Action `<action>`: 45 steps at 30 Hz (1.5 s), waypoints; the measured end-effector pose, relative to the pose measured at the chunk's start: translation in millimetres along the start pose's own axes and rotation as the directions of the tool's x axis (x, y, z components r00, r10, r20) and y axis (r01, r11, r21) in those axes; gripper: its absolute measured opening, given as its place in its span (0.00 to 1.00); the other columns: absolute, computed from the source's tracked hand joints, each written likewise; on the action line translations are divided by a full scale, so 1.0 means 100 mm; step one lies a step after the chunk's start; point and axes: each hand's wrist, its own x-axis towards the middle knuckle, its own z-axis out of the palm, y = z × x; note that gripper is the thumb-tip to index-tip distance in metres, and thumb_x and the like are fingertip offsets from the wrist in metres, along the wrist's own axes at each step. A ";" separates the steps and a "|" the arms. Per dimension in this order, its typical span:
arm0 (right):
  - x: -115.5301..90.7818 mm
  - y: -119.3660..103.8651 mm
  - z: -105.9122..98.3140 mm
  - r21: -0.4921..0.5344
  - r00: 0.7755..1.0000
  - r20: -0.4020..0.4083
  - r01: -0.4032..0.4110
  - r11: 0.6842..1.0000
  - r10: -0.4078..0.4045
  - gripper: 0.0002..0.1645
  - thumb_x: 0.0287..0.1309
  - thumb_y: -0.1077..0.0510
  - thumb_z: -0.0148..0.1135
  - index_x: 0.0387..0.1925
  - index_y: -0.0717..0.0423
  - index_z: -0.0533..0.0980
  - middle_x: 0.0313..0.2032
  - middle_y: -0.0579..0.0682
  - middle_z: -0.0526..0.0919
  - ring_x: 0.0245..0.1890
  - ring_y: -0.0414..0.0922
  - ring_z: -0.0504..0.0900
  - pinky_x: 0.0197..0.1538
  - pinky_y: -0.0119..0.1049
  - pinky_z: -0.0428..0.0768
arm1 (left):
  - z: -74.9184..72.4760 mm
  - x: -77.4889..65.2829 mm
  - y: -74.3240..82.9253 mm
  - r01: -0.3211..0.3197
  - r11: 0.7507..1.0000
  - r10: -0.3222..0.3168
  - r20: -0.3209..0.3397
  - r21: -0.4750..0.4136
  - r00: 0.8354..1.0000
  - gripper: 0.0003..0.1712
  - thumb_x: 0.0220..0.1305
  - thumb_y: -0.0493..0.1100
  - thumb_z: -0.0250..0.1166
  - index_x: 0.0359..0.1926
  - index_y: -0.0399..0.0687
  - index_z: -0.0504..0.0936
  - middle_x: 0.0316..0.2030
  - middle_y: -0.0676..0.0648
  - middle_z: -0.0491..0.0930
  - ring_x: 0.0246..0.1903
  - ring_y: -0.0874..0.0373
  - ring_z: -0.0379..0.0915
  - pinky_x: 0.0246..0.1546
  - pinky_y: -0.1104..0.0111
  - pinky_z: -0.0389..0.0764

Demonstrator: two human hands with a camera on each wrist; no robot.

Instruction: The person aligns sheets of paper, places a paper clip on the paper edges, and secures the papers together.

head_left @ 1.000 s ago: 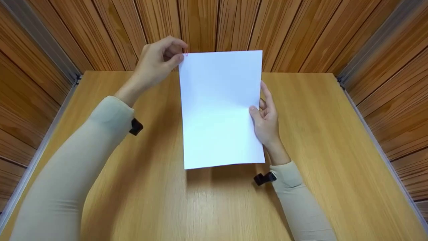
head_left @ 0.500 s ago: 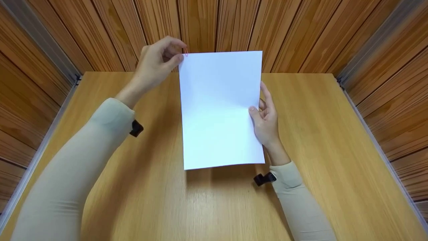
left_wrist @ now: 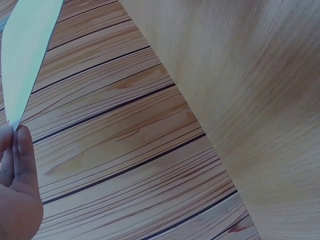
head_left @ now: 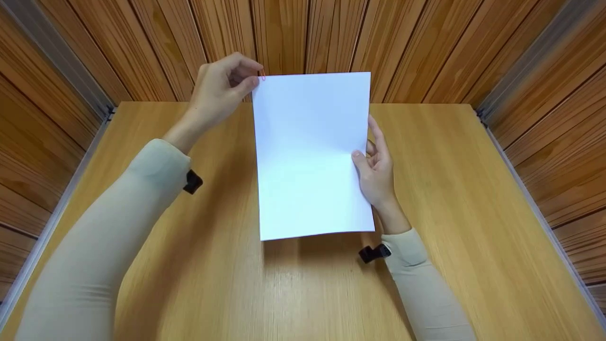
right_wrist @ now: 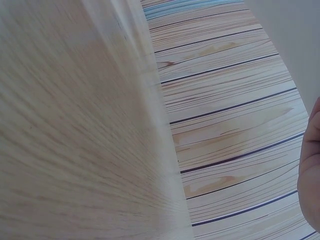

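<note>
A white sheet of paper (head_left: 312, 156) is held up above the table, its long sides running roughly up and down in the head view. At its upper left corner my left hand (head_left: 220, 87) pinches the paper between thumb and fingers. A small reddish paper clip (head_left: 263, 75) sits on the top edge beside those fingertips. On the right edge, my right hand (head_left: 378, 175) grips the sheet, thumb in front and fingers partly hidden behind. The left wrist view shows the paper (left_wrist: 25, 55) nearly edge-on in the left hand (left_wrist: 20, 185). Only part of the right hand (right_wrist: 311, 170) appears in the right wrist view.
Beneath the paper lies a light wooden table (head_left: 435, 199), with the paper's shadow on it. Wood-plank walls (head_left: 331, 38) close off the back and both sides. A black wrist camera (head_left: 193, 181) sits on the left cuff, another black camera (head_left: 374, 253) on the right.
Both hands and the paper stay almost in place, with only a very slight shift. The left fingertips sit slightly lower at the clip than a second ago.
</note>
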 end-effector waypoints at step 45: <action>0.00 0.00 0.01 0.003 1.000 -0.008 0.009 1.000 -0.009 0.43 0.73 0.74 0.49 0.84 0.57 0.52 0.64 0.63 0.80 0.49 0.49 0.88 0.31 0.28 0.82 | -0.01 0.00 0.03 0.042 0.999 -0.042 0.004 -0.012 0.999 0.10 0.76 0.40 0.66 0.53 0.47 0.88 0.43 0.51 0.89 0.37 0.59 0.81 0.38 0.71 0.81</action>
